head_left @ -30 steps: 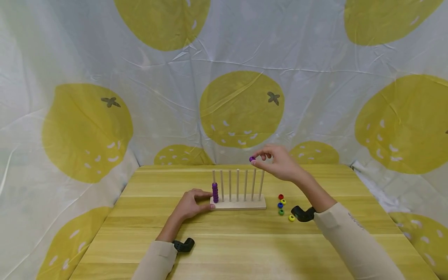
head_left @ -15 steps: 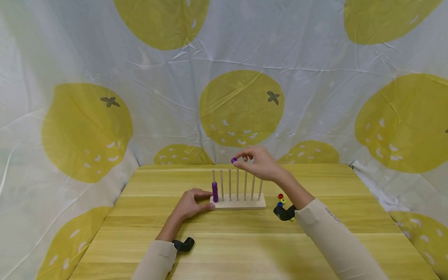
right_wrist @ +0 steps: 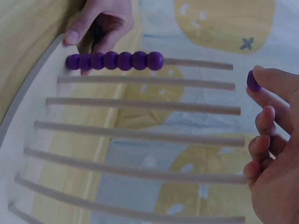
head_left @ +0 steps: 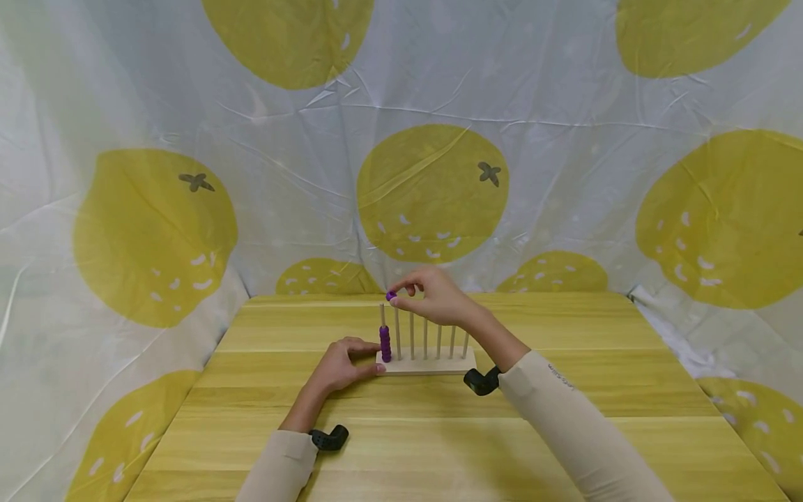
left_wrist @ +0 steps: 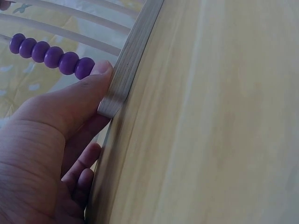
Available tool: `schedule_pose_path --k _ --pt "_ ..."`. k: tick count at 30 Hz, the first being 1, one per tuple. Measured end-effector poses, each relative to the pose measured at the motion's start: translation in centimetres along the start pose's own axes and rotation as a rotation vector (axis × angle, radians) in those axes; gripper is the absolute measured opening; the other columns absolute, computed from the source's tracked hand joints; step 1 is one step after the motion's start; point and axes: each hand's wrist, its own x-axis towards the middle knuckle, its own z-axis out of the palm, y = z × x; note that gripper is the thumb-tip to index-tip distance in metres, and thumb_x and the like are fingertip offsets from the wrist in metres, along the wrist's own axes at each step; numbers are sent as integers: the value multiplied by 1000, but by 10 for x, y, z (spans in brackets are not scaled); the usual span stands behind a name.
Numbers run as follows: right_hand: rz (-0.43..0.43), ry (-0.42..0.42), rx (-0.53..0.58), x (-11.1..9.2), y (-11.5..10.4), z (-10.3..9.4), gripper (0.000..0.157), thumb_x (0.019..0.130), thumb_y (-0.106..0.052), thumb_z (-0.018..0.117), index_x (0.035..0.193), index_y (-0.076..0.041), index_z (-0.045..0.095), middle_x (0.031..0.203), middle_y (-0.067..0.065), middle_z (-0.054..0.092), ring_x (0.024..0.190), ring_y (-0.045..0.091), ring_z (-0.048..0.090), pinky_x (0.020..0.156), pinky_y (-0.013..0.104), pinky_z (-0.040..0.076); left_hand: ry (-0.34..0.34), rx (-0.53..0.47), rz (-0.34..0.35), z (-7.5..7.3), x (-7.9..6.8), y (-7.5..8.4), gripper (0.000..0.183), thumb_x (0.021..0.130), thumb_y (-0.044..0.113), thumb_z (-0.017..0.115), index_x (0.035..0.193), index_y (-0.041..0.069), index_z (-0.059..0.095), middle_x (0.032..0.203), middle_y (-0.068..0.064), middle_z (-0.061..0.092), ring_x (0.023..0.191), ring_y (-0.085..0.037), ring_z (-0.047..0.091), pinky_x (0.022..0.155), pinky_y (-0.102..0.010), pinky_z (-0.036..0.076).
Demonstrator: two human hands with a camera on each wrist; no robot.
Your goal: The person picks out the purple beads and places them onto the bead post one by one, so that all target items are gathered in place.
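Note:
A wooden peg rack (head_left: 426, 366) with several upright rods stands on the table. Its leftmost rod carries a stack of purple beads (head_left: 385, 344), with the rod's bare tip above them. My left hand (head_left: 341, 366) grips the left end of the base, thumb (left_wrist: 100, 77) on it beside the bottom bead. Between thumb and index finger, my right hand (head_left: 433, 298) pinches one purple bead (right_wrist: 253, 81). In the right wrist view that bead is just beyond the tip of the second rod (right_wrist: 149, 81), a small gap apart. The other right fingers are curled.
The wooden table (head_left: 401, 446) reaches back to a hanging cloth (head_left: 301, 188) printed with yellow fruit. Each wrist wears a black camera mount (head_left: 482, 381). My right forearm (head_left: 564, 418) extends over the table's right side.
My right hand has moved left along the rod tops with the purple bead, from the right-hand rods to near the second rod. Its arm now covers the loose coloured beads. The left hand stays put.

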Motion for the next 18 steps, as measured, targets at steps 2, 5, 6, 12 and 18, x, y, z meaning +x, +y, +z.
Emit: schedule_pose_path --k 2,5,6,12,18 --pt "-10 -9 -14 3 -1 4 19 99 -31 71 112 -20 80 84 -4 60 83 21 51 73 29 37 -3 -6 3 0 0 0 43 80 46 88 119 31 78 114 8 76 115 -21 65 103 -50 51" --pt "-14 -19 -30 6 -4 8 20 99 -30 72 113 -19 80 85 -4 60 84 23 53 70 27 36 -1 -10 8 0 0 -1 42 80 47 88 118 31 78 113 8 76 114 -21 65 103 -49 52" --pt "-14 -21 -34 8 -5 10 20 98 -30 72 113 -18 80 85 -3 60 84 25 54 69 27 35 -1 -10 8 0 0 0 42 80 47 88 118 32 78 113 8 76 114 -21 65 102 -49 52" --pt "20 -13 -69 11 -10 18 19 98 -29 73 110 -18 80 81 -3 56 81 24 53 68 27 34 -6 0 0 0 0 0 43 80 49 87 118 33 78 114 8 76 115 -20 65 103 -49 51" --pt "41 -23 -99 11 -9 20 17 98 -30 73 108 -20 81 79 -3 55 79 15 46 70 29 35 -12 4 -11 0 1 -1 43 80 48 87 119 33 78 116 10 76 115 -19 65 104 -47 51"
